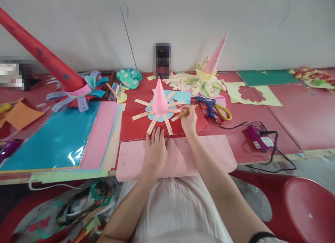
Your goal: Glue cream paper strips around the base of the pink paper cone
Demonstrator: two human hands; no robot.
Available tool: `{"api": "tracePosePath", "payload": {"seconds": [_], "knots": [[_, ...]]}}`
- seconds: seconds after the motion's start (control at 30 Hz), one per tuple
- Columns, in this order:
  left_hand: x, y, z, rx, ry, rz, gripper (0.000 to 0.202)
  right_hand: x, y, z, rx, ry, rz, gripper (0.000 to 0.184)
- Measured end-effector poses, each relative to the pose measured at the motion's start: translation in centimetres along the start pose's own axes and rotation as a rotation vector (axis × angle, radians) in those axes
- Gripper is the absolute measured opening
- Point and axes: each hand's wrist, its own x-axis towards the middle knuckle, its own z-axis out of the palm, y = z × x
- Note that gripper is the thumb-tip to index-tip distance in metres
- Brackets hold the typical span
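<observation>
A pink paper cone stands upright on a light blue paper base, with cream paper strips fanning out around it; some bear dark marks. My right hand is closed around a yellowish pen, whose pale end points left over the strips at the cone's right. Flat on the table edge side, my left hand has its fingers stretched toward the front strips, near the edge of a red sheet. Whether its fingertips touch a strip I cannot tell.
Right of the cone lie a blue glue gun, yellow-handled scissors and a purple power strip with a black cord. Colored sheets and a red cone occupy the left. Behind stands another pink cone.
</observation>
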Motion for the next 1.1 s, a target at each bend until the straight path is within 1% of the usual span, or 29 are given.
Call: {"api": "tracePosePath", "payload": {"seconds": [0.1,0.23,0.3,0.37,0.43,0.53,0.73,0.8,0.87,0.93,1.03,1.1], "knots": [[0.0,0.1,-0.1,0.004,0.003,0.004,0.044,-0.1,-0.7,-0.2,-0.003,0.034,-0.068,0.009],[0.0,0.0,-0.2,0.003,0.013,0.015,0.043,-0.4,-1.3,-0.3,-0.075,0.050,-0.137,0.011],[0.0,-0.1,-0.1,0.012,0.013,0.018,0.042,-0.5,-1.5,-0.4,-0.092,0.080,-0.141,0.012],[0.0,-0.1,-0.1,0.021,0.012,0.024,0.041,-0.7,-1.6,-0.4,-0.106,0.102,-0.135,0.017],[-0.1,-0.1,-0.2,0.018,0.014,0.032,0.042,-0.8,-1.6,-0.5,-0.122,0.099,-0.114,0.021],[-0.1,0.1,-0.4,0.010,0.017,0.032,0.043,-0.8,-1.4,-0.7,-0.163,0.094,-0.089,0.022],[-0.1,0.1,-0.4,-0.032,0.033,0.055,0.045,-0.5,-1.2,-1.1,-0.349,0.210,-0.114,0.026],[-0.1,0.0,-0.2,-0.032,0.020,0.090,0.045,-0.5,-1.4,-1.2,-0.296,0.290,-0.115,0.029],[0.0,0.0,-0.1,-0.021,0.002,0.131,0.044,-0.7,-1.6,-1.2,-0.161,0.347,-0.121,0.034],[0.0,0.0,0.1,-0.009,-0.008,0.156,0.044,-1.0,-1.9,-1.0,-0.021,0.314,-0.126,0.039],[0.0,0.1,0.2,0.008,-0.023,0.168,0.045,-1.5,-2.2,-0.6,0.101,0.129,-0.122,0.040],[0.0,0.1,0.1,0.025,-0.035,0.175,0.046,-1.7,-2.2,-0.2,0.165,0.004,-0.088,0.038]]}}
